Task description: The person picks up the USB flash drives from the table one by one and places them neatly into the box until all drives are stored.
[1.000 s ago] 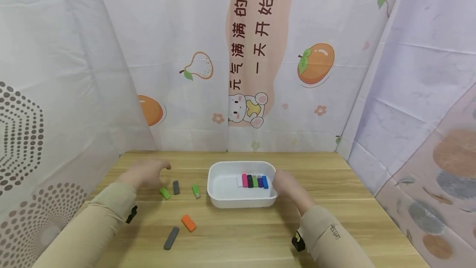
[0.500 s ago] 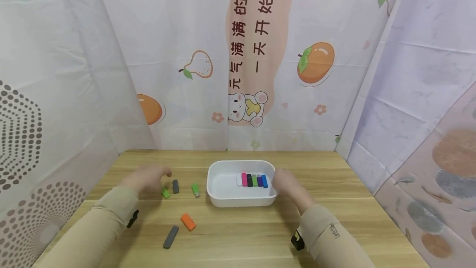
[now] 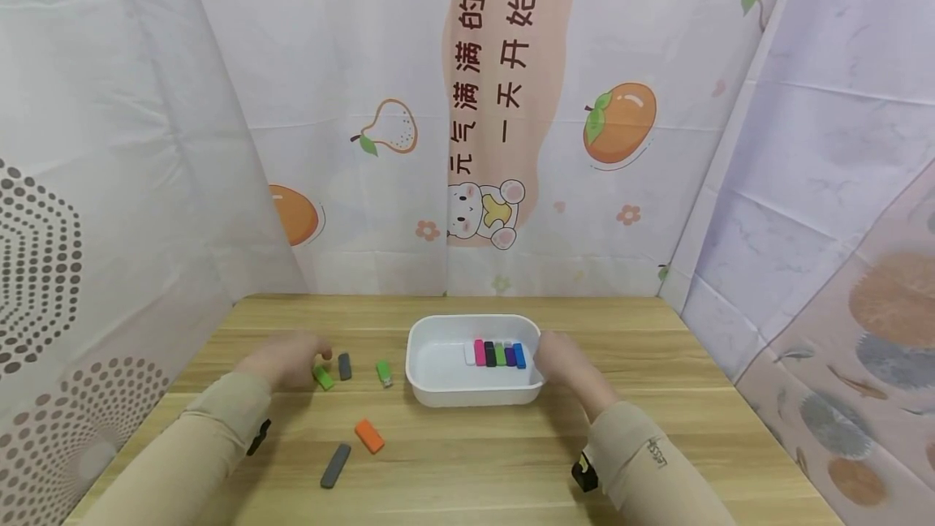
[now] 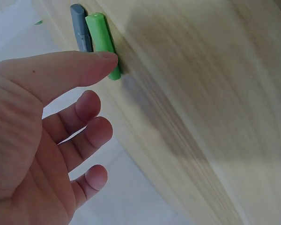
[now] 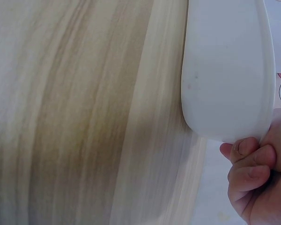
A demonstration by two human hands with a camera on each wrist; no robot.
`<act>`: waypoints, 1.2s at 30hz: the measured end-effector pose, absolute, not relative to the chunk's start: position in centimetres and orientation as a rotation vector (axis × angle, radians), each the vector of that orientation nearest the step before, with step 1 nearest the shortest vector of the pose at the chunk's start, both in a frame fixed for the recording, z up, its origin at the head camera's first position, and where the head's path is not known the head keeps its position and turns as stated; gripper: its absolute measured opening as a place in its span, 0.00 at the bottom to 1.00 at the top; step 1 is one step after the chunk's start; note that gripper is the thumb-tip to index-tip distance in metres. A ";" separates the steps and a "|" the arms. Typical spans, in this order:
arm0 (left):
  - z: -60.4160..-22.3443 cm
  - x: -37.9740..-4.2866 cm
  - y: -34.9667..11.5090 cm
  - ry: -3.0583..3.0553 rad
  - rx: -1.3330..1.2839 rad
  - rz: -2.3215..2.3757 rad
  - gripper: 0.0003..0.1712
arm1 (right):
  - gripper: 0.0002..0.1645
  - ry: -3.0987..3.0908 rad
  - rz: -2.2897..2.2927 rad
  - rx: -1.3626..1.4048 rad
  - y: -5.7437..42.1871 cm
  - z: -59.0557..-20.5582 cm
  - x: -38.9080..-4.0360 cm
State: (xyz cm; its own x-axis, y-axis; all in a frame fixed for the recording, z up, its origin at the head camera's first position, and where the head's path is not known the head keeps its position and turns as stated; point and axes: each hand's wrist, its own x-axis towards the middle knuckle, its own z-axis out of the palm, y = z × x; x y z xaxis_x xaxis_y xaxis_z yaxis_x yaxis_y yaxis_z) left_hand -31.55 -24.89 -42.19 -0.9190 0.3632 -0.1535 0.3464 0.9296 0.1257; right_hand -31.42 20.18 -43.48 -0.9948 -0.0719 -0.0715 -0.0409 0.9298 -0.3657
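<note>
My left hand (image 3: 288, 357) is low over the left of the table, fingers loosely bent. Just below its fingertips lies a green USB stick (image 3: 323, 377); in the left wrist view the thumb tip overlaps that green stick (image 4: 99, 33), and the index finger is hidden behind the thumb. A dark grey stick (image 3: 345, 366) lies close beside it. My right hand (image 3: 561, 360) grips the right end of a white plastic tray (image 3: 475, 398), its curled fingers (image 5: 251, 172) against the end wall in the right wrist view. A row of coloured USB sticks (image 3: 500, 354) lies inside the tray's right half.
Between the left hand and the tray lies another green USB stick (image 3: 384, 373) with a metal plug. Nearer the front are an orange stick (image 3: 369, 435) and a long grey stick (image 3: 336, 465). Printed curtains (image 3: 365, 266) stand behind and beside the wooden table (image 3: 467, 469).
My left hand moved slightly right over the green stick, then back a little left, its index finger drawing downward. The right hand and the tray stay put.
</note>
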 end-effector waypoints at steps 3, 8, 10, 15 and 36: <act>-42.5 -31.7 -25.0 2.898 0.529 0.152 0.27 | 0.09 3.001 -0.566 -0.084 20.2 -43.4 -31.4; -43.1 -32.0 -25.0 2.893 0.550 0.141 0.23 | 0.08 3.027 -0.519 -0.111 20.1 -43.4 -31.4; -43.3 -32.0 -24.9 2.895 0.561 0.138 0.21 | 0.08 3.035 -0.505 -0.125 20.1 -43.4 -31.4; -43.5 -32.1 -24.9 2.893 0.556 0.139 0.20 | 0.08 3.046 -0.496 -0.146 20.1 -43.4 -31.4; -43.6 -31.9 -24.9 2.897 0.561 0.159 0.21 | 0.08 3.054 -0.506 -0.159 20.3 -43.5 -31.5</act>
